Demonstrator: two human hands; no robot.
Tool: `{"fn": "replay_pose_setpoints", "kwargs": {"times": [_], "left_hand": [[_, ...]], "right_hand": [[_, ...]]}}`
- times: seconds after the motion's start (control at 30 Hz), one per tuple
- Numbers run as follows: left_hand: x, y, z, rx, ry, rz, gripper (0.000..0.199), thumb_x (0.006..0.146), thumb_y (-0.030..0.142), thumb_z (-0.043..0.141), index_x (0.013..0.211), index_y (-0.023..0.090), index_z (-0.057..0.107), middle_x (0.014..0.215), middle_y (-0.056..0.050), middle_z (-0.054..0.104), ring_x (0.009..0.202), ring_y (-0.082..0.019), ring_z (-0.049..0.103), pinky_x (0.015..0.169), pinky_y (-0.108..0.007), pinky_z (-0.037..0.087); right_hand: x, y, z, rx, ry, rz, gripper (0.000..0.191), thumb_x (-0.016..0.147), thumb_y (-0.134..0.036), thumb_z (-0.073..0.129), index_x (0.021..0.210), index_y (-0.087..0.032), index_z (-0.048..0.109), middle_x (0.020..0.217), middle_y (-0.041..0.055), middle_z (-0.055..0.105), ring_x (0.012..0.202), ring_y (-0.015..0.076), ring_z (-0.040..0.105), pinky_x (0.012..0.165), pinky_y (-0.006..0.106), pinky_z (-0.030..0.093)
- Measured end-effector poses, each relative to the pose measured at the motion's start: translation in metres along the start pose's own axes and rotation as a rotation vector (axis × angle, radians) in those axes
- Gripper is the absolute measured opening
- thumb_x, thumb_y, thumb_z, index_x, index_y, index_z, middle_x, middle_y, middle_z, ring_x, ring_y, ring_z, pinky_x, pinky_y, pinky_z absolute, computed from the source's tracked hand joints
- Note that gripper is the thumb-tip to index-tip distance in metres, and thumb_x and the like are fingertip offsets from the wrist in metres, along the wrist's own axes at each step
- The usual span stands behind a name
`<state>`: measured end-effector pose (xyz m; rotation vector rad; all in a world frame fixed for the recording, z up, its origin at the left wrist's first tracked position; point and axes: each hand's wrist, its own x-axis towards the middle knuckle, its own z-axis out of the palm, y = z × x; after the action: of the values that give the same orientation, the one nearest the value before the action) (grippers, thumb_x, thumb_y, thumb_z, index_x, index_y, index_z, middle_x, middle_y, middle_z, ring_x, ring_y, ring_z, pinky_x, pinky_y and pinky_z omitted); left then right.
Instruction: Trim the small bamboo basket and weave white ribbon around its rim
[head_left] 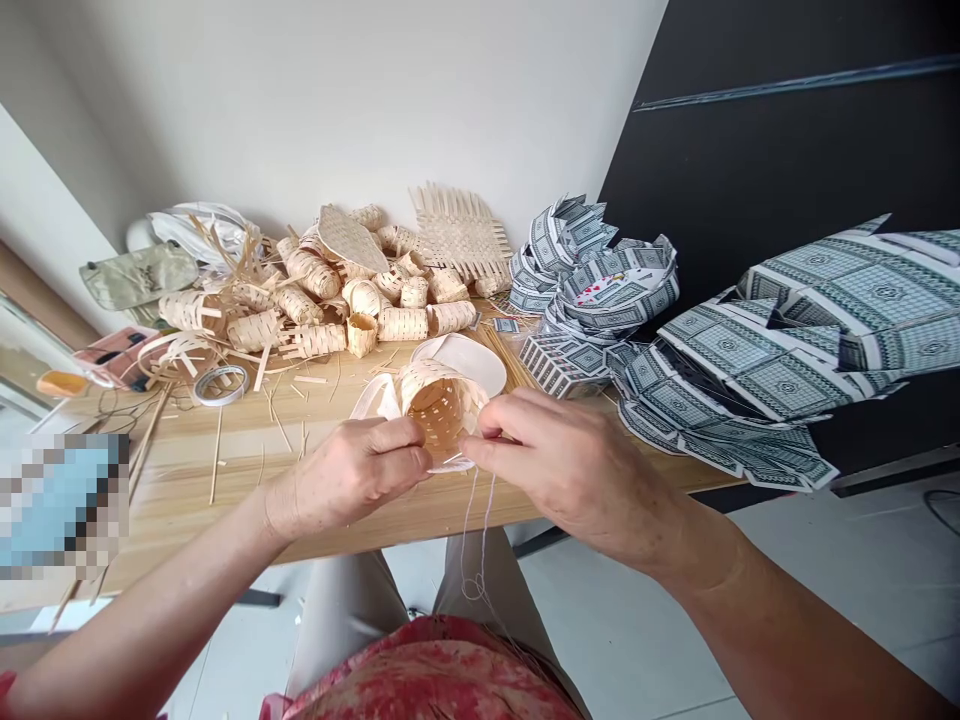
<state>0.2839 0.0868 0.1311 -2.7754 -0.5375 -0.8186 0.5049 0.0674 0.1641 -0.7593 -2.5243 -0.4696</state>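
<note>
A small woven tube of pale strips lies at the table's front edge, its round opening facing me, with white fabric around it. My left hand pinches the left side of the rim and fabric between thumb and fingers. On the right side, my right hand is closed at the rim; whatever lies between its fingertips is too small to make out. A thin pale thread hangs below the right fingertips in a loose loop towards my lap. Behind the tube rests a pale oval piece.
Many woven tubes and a flat woven mat are heaped at the back. Folded card structures fill the right side. A tape roll and loose strips lie to the left on the wooden table.
</note>
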Motion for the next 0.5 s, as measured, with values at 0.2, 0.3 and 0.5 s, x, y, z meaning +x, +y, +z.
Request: {"fn": "replay_pose_setpoints", "kwargs": {"times": [0.2,0.3,0.5], "left_hand": [[-0.001,0.0,0.001,-0.072,-0.004,-0.02,0.022,0.091,0.015,0.04,0.075,0.015,0.055,0.075,-0.003,0.055,0.06,-0.009,0.051,0.053,-0.02,0.041],[0.002,0.0,-0.001,-0.19,-0.053,-0.06,0.019,0.091,0.017,0.042,0.082,0.014,0.059,0.078,-0.004,0.056,0.065,-0.01,0.054,0.057,-0.021,0.043],[0.01,-0.006,-0.004,-0.571,-0.12,-0.111,0.017,0.089,0.017,0.049,0.095,0.016,0.064,0.08,-0.004,0.058,0.071,-0.01,0.056,0.063,-0.021,0.044]], "right_hand": [[0.001,-0.001,-0.001,-0.017,-0.021,-0.019,0.029,0.087,-0.004,0.041,0.076,-0.013,0.066,0.067,0.0029,0.053,0.062,0.0134,0.043,0.052,0.026,0.031],[0.002,0.001,-0.003,0.02,-0.058,-0.04,0.03,0.089,-0.005,0.04,0.074,-0.013,0.066,0.069,0.0035,0.055,0.065,0.0142,0.044,0.054,0.025,0.033],[0.011,0.017,-0.002,0.254,-0.139,-0.089,0.031,0.091,-0.011,0.041,0.079,-0.018,0.069,0.071,0.0033,0.059,0.072,0.0152,0.045,0.056,0.024,0.035]]}}
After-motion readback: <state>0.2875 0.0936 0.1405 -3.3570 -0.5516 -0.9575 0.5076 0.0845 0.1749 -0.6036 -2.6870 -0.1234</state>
